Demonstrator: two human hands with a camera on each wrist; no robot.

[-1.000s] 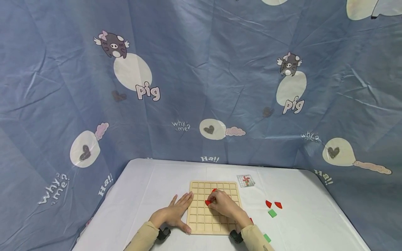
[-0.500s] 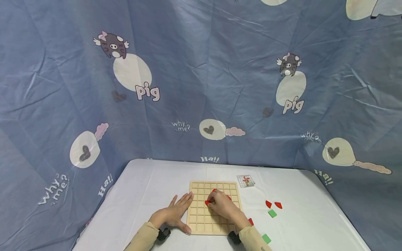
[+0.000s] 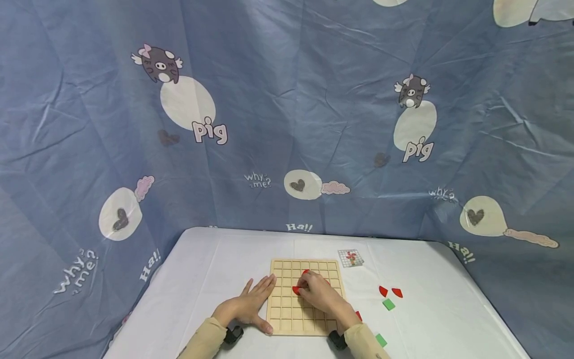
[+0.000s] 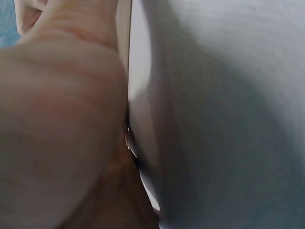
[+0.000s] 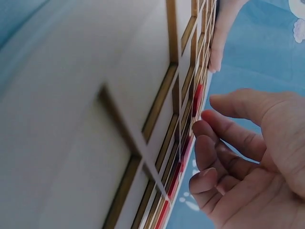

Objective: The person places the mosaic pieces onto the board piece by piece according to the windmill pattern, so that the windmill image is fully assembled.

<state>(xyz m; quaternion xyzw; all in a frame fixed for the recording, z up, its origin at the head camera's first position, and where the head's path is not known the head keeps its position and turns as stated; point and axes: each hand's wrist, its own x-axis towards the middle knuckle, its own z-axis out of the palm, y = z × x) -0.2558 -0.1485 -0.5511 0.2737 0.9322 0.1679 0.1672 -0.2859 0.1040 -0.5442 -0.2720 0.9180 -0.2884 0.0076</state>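
Note:
My left hand (image 3: 251,303) lies spread at the left side of a wooden grid board (image 3: 287,326), fingertips on its edge and thumb at its near corner. Over the board's middle, my right hand (image 3: 319,293) has its thumb and index fingertip right at a red curved-edge piece (image 3: 296,290). In the right wrist view this red piece (image 5: 197,99) sits among the grid's ridges, and a small gap shows between thumb and index finger. Other red pieces (image 3: 306,271) on the board are partly hidden behind the right hand. The left wrist view mostly shows the left hand's side (image 4: 62,109), close up.
Beyond the board's far right corner lies a pattern card (image 3: 351,258) with a red figure. Two red pieces (image 3: 396,292) and a green square (image 3: 388,304) lie on the white table to the right. Near the right sleeve are another green square (image 3: 381,340) and a red piece (image 3: 358,315).
My right hand stays at the same red piece, with only slight shifts of its fingers and wrist. The left hand has not moved.

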